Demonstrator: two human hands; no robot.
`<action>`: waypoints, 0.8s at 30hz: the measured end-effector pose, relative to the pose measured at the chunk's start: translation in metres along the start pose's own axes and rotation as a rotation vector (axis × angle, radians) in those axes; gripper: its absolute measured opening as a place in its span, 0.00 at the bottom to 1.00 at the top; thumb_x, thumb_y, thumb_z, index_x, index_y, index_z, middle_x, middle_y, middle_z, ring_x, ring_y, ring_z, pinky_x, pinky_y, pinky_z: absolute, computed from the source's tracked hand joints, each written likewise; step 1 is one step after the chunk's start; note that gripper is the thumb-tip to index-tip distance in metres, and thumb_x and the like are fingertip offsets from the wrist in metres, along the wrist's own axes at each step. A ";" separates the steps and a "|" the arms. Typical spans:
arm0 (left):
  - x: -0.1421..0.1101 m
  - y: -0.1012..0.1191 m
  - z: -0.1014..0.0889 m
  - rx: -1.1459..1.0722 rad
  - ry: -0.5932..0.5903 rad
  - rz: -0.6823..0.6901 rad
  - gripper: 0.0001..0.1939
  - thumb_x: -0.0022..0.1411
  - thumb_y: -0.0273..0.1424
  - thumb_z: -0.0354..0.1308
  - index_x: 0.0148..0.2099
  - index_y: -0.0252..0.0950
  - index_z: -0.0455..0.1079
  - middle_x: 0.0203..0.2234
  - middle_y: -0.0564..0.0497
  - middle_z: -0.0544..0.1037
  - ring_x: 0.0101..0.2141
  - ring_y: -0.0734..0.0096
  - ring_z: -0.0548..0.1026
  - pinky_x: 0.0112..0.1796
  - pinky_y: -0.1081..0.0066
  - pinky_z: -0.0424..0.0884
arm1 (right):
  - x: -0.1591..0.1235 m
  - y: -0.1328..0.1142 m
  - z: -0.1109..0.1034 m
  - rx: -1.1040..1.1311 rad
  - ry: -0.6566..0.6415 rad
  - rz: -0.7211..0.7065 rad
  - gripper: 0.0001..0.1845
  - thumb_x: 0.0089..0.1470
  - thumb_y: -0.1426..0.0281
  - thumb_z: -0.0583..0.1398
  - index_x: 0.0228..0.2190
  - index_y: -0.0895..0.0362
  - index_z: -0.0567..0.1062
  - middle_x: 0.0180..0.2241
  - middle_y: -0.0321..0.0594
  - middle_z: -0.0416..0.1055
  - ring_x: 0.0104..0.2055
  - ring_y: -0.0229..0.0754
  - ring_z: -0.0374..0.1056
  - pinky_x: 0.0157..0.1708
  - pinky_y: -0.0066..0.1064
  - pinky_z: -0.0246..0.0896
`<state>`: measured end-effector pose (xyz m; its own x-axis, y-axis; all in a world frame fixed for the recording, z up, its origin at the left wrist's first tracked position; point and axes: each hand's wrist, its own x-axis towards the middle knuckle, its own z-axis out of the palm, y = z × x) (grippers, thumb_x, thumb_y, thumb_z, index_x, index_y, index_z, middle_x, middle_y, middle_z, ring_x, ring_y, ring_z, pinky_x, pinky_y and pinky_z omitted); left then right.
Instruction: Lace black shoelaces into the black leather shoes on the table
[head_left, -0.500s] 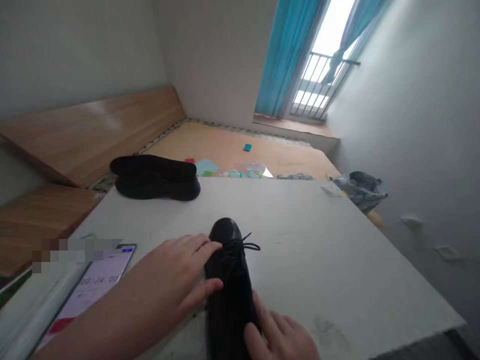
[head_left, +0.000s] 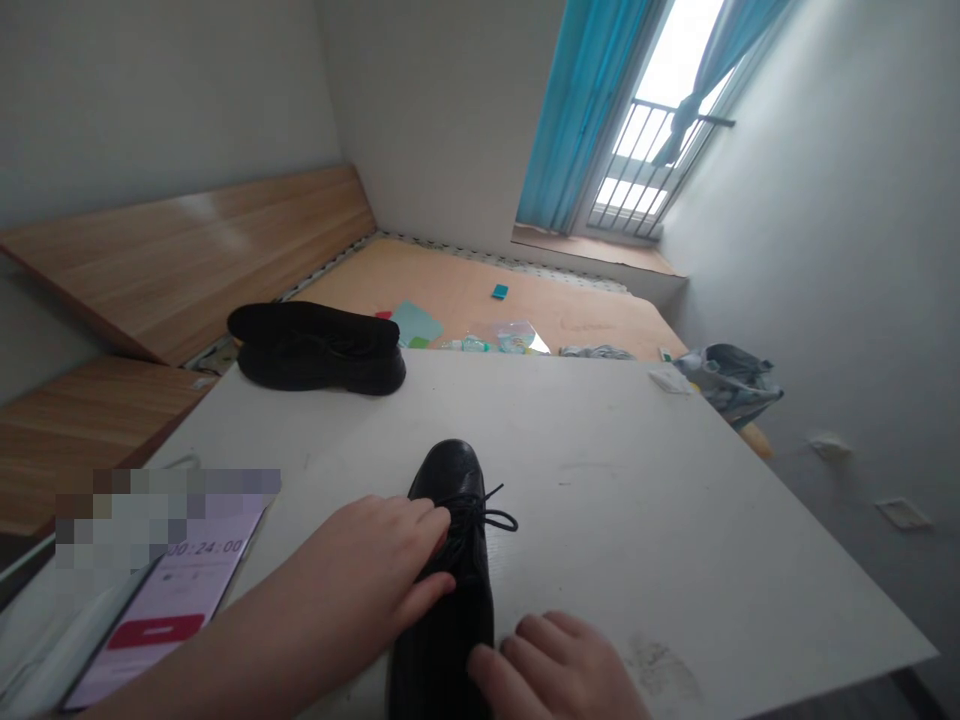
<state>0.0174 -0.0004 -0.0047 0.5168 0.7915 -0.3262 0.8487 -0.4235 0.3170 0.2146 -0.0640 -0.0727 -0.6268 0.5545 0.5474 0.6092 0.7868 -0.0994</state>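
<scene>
A black lace-up shoe (head_left: 450,560) lies on the white table (head_left: 615,480), toe pointing away from me. My left hand (head_left: 367,575) rests on its left side by the laces, fingers curled around the upper. Lower down, my right hand (head_left: 559,670) touches the shoe's right side near the opening, fingers bent against it. The lace bow (head_left: 491,515) sticks out to the right. A second black shoe (head_left: 319,350) lies on its side at the table's far left corner.
A phone (head_left: 169,600) showing a timer lies at the table's left front. Beyond the table a wooden bed platform (head_left: 525,295) carries small coloured items and plastic bags. A bin with a bag (head_left: 731,380) stands at the right wall.
The view has shifted slightly. My right hand has slid down and away from the shoe's side, and my left hand has settled nearer the laces.
</scene>
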 end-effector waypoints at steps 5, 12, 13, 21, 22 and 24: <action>-0.003 -0.003 0.000 0.021 -0.019 0.030 0.10 0.67 0.34 0.52 0.36 0.38 0.73 0.33 0.48 0.79 0.36 0.54 0.77 0.35 0.62 0.66 | 0.020 0.031 -0.011 0.365 -0.008 0.433 0.15 0.68 0.65 0.48 0.47 0.54 0.70 0.29 0.36 0.74 0.26 0.38 0.69 0.28 0.29 0.60; -0.007 -0.009 -0.010 -0.105 0.105 -0.039 0.12 0.65 0.34 0.50 0.32 0.39 0.72 0.29 0.51 0.79 0.31 0.62 0.76 0.30 0.68 0.62 | 0.046 0.061 0.004 0.324 -0.281 0.520 0.12 0.63 0.74 0.55 0.44 0.52 0.75 0.39 0.41 0.71 0.41 0.45 0.69 0.40 0.35 0.63; -0.007 -0.010 -0.010 -0.099 0.106 -0.055 0.12 0.65 0.33 0.50 0.32 0.39 0.73 0.29 0.51 0.79 0.31 0.61 0.76 0.30 0.67 0.63 | 0.045 0.062 0.005 0.322 -0.290 0.519 0.10 0.62 0.75 0.56 0.41 0.53 0.76 0.39 0.41 0.71 0.42 0.45 0.68 0.40 0.36 0.63; -0.013 -0.017 -0.011 -0.195 0.226 0.043 0.19 0.66 0.31 0.48 0.56 0.49 0.71 0.42 0.54 0.82 0.40 0.63 0.79 0.38 0.67 0.71 | 0.033 0.063 0.006 0.527 -0.214 0.624 0.06 0.61 0.75 0.57 0.39 0.53 0.72 0.37 0.39 0.70 0.39 0.42 0.66 0.33 0.30 0.63; -0.015 -0.017 -0.013 -0.204 0.249 0.045 0.20 0.66 0.32 0.48 0.57 0.50 0.70 0.42 0.54 0.82 0.38 0.64 0.79 0.37 0.69 0.71 | 0.033 0.063 0.008 0.559 -0.227 0.618 0.08 0.61 0.75 0.57 0.41 0.52 0.72 0.38 0.38 0.70 0.39 0.41 0.66 0.32 0.29 0.62; -0.019 -0.019 -0.017 -0.224 0.312 0.041 0.20 0.67 0.34 0.48 0.58 0.50 0.70 0.40 0.54 0.82 0.34 0.67 0.79 0.31 0.72 0.71 | 0.032 0.061 0.010 0.585 -0.231 0.597 0.07 0.61 0.74 0.57 0.40 0.52 0.72 0.37 0.38 0.70 0.39 0.41 0.65 0.31 0.28 0.61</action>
<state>-0.0102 -0.0004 0.0104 0.4610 0.8868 -0.0338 0.7647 -0.3777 0.5221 0.2266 0.0048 -0.0696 -0.4035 0.9104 0.0912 0.5597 0.3245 -0.7625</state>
